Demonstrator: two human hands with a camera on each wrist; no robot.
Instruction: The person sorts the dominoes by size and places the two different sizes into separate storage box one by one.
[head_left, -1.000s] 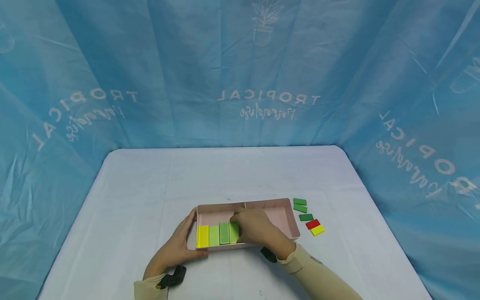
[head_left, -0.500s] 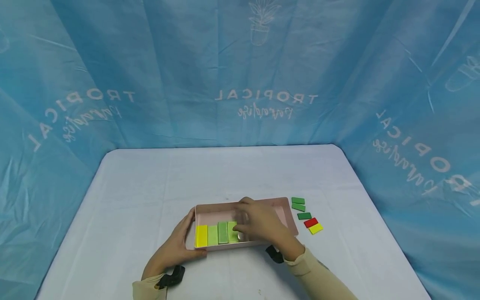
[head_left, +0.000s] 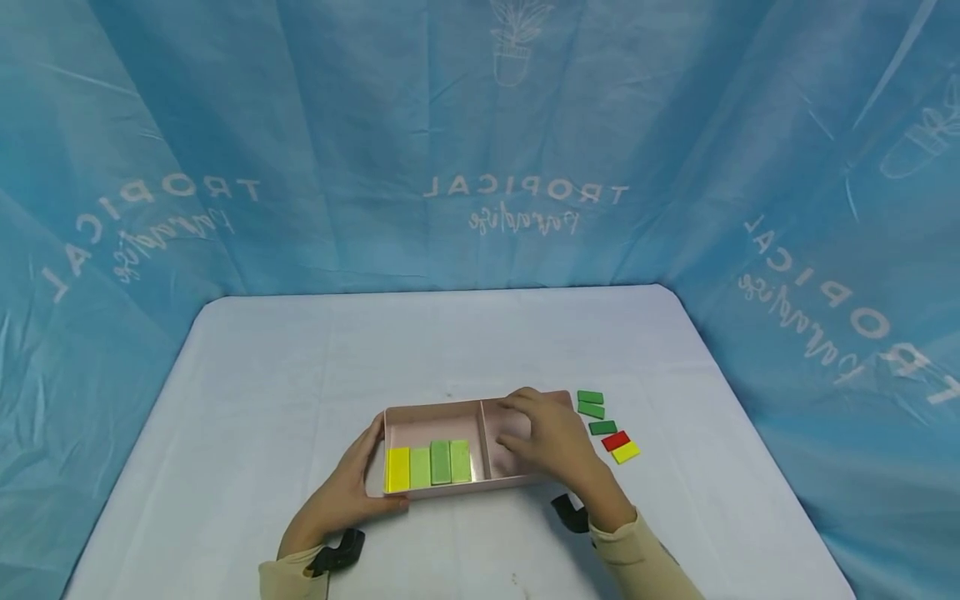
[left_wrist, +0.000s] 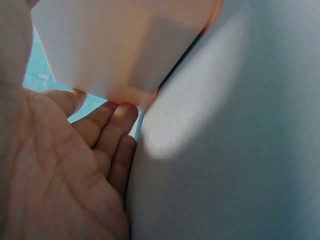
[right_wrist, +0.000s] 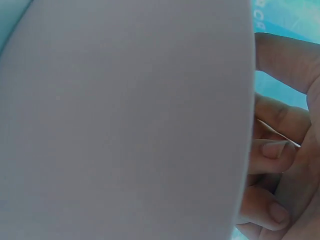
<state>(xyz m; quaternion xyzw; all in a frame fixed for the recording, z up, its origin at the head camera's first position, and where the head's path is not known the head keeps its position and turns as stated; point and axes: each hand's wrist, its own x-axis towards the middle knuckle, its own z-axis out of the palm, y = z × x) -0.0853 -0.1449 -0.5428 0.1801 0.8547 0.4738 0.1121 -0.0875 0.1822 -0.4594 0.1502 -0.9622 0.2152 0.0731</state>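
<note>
A shallow pink box with two compartments lies on the table, a thin divider between them. In its left compartment a yellow tile and several green tiles stand in a row along the front wall. My left hand grips the box's left end, thumb along the front side and fingers along the end wall; the left wrist view shows fingertips against that wall. Over the right compartment hovers my right hand, thumb and fingers apart and nothing visible between them. It partly hides that compartment.
Right of the box lie loose tiles: several green ones, a red tile and a yellow tile. A white cloth covers the table. Blue printed curtains hang behind and at both sides.
My right hand has left the green tiles in the left compartment and moved right, over the divider to the right compartment, its fingers spreading. My left hand keeps its hold on the box.
</note>
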